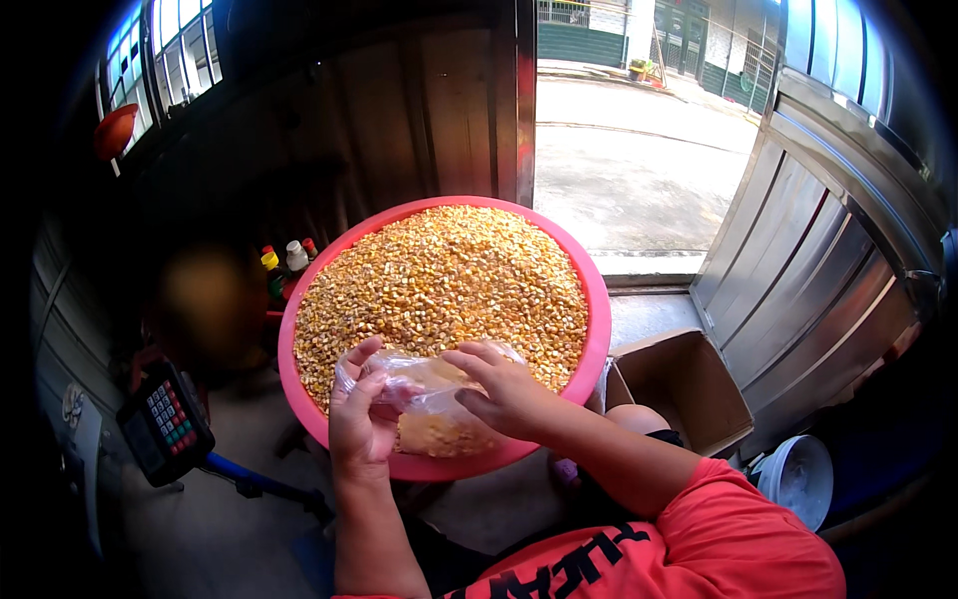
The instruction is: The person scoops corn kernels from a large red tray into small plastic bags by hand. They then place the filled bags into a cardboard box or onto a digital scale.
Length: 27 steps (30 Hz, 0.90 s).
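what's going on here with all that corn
A person in a red shirt is handling a clear plastic bag over a wide pink basin heaped with yellow corn kernels. The left hand holds one side of the bag; the right hand is at its other side, its grip unclear. Whether kernels are inside the bag or only showing through is hard to tell.

It's a bright coral-red shirt [718,569], folds running through the cloth, and there across it goes the big, blocky black lettering [604,549]! The sleeve [723,499] on the right is short, same red, loose and plain at the hem. Below that, black legwear [449,554], its cut lost in shadow. Both forearms are bare, five-fingered hands at their ends: left hand [361,424], right hand [507,394], ungloved, rounded fingertips.
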Available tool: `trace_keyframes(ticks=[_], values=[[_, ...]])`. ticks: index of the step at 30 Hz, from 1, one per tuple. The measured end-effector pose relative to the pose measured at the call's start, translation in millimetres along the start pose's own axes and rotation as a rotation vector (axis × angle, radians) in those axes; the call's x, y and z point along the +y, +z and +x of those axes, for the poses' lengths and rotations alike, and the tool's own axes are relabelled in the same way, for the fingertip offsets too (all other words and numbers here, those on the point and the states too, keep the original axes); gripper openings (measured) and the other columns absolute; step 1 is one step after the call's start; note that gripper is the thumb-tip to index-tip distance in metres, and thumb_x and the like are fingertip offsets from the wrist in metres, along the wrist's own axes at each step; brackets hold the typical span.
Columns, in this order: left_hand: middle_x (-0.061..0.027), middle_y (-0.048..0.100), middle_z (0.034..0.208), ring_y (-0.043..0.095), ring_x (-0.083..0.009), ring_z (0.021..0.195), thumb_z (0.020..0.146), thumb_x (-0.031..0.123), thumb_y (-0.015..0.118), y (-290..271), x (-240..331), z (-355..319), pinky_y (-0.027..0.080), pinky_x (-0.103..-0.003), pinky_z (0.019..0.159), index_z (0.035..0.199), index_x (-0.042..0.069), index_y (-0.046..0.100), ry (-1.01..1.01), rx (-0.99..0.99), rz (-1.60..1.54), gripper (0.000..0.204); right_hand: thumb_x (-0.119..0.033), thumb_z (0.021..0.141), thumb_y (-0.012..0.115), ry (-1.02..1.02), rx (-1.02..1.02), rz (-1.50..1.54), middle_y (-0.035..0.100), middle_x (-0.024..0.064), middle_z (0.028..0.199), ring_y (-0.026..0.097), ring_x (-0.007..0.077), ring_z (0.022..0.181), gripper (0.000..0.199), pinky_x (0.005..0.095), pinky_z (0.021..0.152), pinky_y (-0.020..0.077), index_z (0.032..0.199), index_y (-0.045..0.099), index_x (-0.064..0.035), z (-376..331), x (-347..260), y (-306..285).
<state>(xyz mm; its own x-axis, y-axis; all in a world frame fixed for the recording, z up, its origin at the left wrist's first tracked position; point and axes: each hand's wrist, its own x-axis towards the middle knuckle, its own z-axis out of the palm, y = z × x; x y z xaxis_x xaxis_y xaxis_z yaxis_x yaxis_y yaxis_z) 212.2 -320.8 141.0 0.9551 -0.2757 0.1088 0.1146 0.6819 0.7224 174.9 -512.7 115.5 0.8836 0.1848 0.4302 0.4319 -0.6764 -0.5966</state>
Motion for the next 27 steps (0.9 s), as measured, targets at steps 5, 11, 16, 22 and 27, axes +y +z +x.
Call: trace_keyframes(ticks=[5, 11, 16, 22, 27], values=[[-0.0111, 0.061, 0.092, 0.062, -0.0227, 0.079, 0.081, 0.002, 0.048, -14.0, 3.3, 5.0, 0.055, -0.037, 0.068, 0.114, 0.006, 0.050, -0.103, 0.060, -0.293, 0.033, -0.020, 0.079, 0.060, 0.024, -0.100, -0.217, 0.046, 0.0197, 0.126, 0.050, 0.0367, 0.109, 0.046, 0.0410, 0.090, 0.0427, 0.123, 0.050, -0.0082, -7.0, -5.7, -10.3], [-0.0119, 0.063, 0.088, 0.063, -0.0238, 0.079, 0.080, 0.004, 0.050, -40.3, -1.0, 12.1, 0.054, -0.041, 0.071, 0.104, 0.005, 0.058, -0.297, 0.120, -0.393, 0.025, -0.017, 0.077, 0.061, 0.148, -0.062, -0.145, 0.060, 0.0159, 0.097, 0.060, 0.0319, 0.089, 0.034, 0.0408, 0.078, 0.0479, 0.109, 0.059, -0.0052, -10.4, 28.3, -16.3], [-0.0106, 0.063, 0.087, 0.062, -0.0228, 0.077, 0.081, 0.005, 0.052, -29.1, -1.7, 9.7, 0.054, -0.040, 0.070, 0.104, 0.006, 0.058, -0.287, 0.206, -0.364, 0.023, -0.002, 0.084, 0.057, 0.400, 0.042, 0.763, 0.060, 0.0011, 0.084, 0.057, 0.0076, 0.081, 0.025, 0.0238, 0.071, 0.0474, 0.109, 0.059, -0.0045, -8.3, 45.9, -23.5], [-0.0104, 0.062, 0.091, 0.062, -0.0220, 0.082, 0.081, 0.005, 0.053, -25.1, -8.7, 10.4, 0.054, -0.038, 0.072, 0.106, 0.006, 0.056, -0.238, 0.171, -0.299, 0.025, -0.013, 0.079, 0.059, 0.261, 0.157, -0.117, 0.058, 0.0133, 0.088, 0.059, 0.0269, 0.082, 0.022, 0.0377, 0.072, 0.0478, 0.100, 0.058, -0.0053, 4.6, 77.7, -26.7], [-0.0073, 0.062, 0.091, 0.061, -0.0208, 0.085, 0.081, 0.005, 0.054, -26.9, -8.8, 11.6, 0.052, -0.036, 0.076, 0.108, 0.006, 0.056, -0.155, 0.229, -0.241, 0.027, -0.028, 0.083, 0.052, 0.270, -0.041, -0.265, 0.056, 0.0171, 0.092, 0.056, 0.0342, 0.089, 0.025, 0.0441, 0.077, 0.0463, 0.090, 0.058, -0.0045, 13.0, 74.0, -18.0]])
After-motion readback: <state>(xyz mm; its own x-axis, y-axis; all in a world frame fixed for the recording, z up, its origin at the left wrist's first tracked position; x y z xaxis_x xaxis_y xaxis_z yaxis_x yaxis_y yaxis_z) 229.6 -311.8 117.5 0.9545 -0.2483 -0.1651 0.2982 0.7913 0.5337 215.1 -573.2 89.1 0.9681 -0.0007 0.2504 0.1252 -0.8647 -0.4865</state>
